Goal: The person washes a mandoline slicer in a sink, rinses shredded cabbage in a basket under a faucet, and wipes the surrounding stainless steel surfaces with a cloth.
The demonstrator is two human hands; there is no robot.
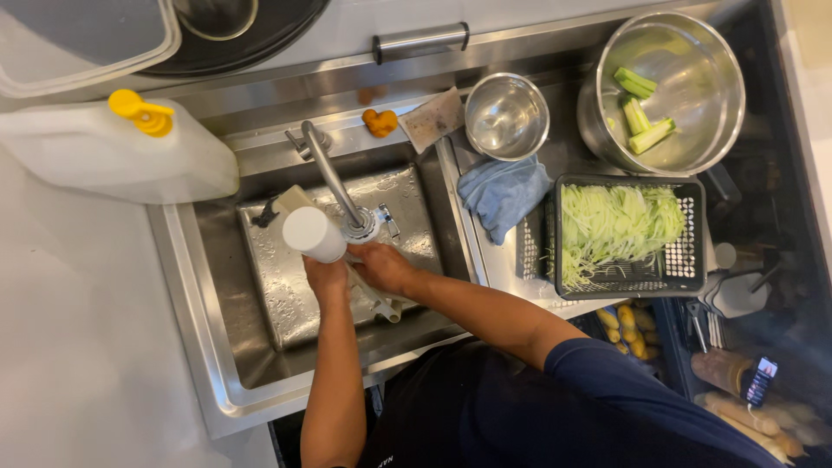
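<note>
Stainless-steel sink basin [260, 347], wet, lying beneath both hands; curved steel tap [334, 178] rising just beyond them. White cylindrical plastic tool with a beige blade end [310, 230]: left hand [325, 279] wrapped closed round its lower body, held tilted over the basin; judged light, rigid, slippery when wet, best gripped round the barrel. Right hand [381, 267], touching the left, fingers curled on a pale handled utensil [381, 303], details unclear.
</note>
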